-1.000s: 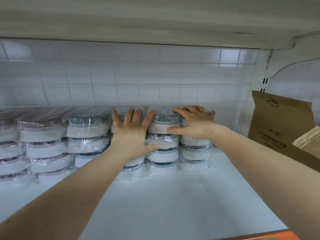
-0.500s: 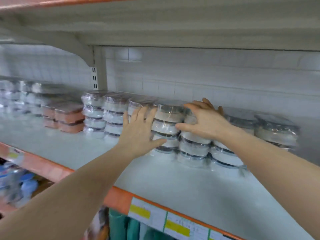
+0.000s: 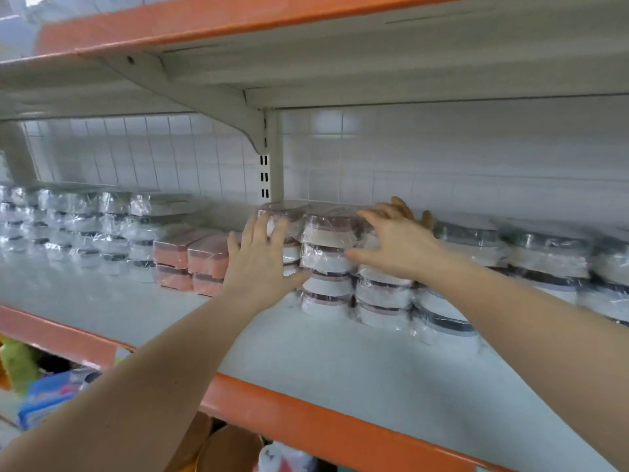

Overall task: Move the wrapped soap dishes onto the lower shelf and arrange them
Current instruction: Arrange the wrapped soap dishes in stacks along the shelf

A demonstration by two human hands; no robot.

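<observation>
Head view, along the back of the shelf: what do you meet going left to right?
Clear-wrapped white stacks → pink soap dishes → left hand → right hand → dark-banded wrapped stacks.

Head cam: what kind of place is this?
Probably a shop aisle: orange-edged white metal shelf, rows of identical plastic-wrapped white soap dishes, salmon-pink wrapped boxes beside them, more goods below.

A single head-worn view looks forward and slightly down (angled leftward) along the shelf [image 3: 340,362], close in.
</observation>
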